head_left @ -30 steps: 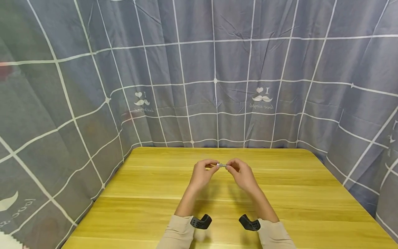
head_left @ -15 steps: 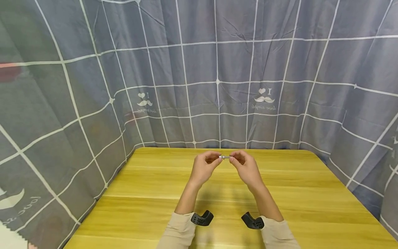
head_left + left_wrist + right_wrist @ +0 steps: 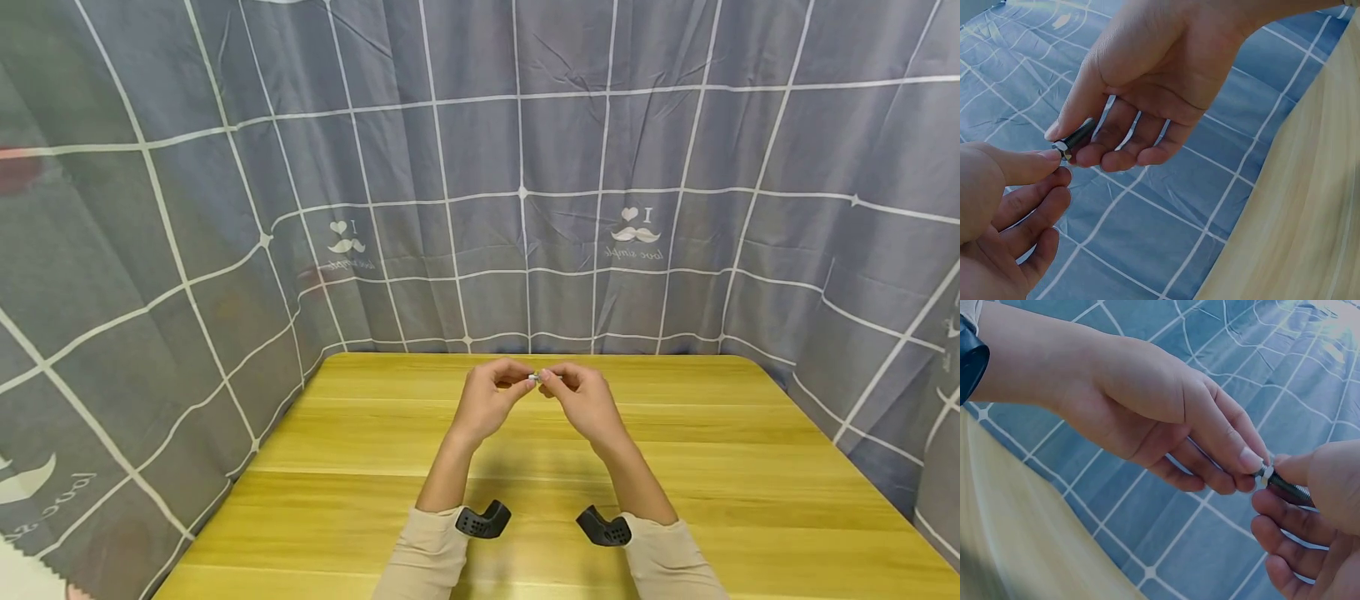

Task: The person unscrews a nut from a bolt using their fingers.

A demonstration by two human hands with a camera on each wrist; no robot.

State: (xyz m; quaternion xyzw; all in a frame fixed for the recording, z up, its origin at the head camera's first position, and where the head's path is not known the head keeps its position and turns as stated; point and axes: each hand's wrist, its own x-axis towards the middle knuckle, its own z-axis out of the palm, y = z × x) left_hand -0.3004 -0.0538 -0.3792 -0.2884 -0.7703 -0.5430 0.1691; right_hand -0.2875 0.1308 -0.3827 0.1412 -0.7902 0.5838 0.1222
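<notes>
Bolt (image 3: 1292,490)'s lying pretty much left-to-right, left hand (image 3: 486,405) pinching one end, right hand (image 3: 589,406) pinching it right by the nut (image 3: 1267,475), other end poking toward that palm.

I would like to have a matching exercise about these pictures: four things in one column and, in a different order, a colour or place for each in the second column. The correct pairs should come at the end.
Column one
1. Bolt
2. Table
3. Curtain
4. Wrist devices

Column two
A. Grey-blue, crossed by a grid of white lines
B. Black, one near each wrist
C. Held between left hand and right hand
D. Yellow wood grain in the head view

Right pairs: 1-C, 2-D, 3-A, 4-B
</notes>
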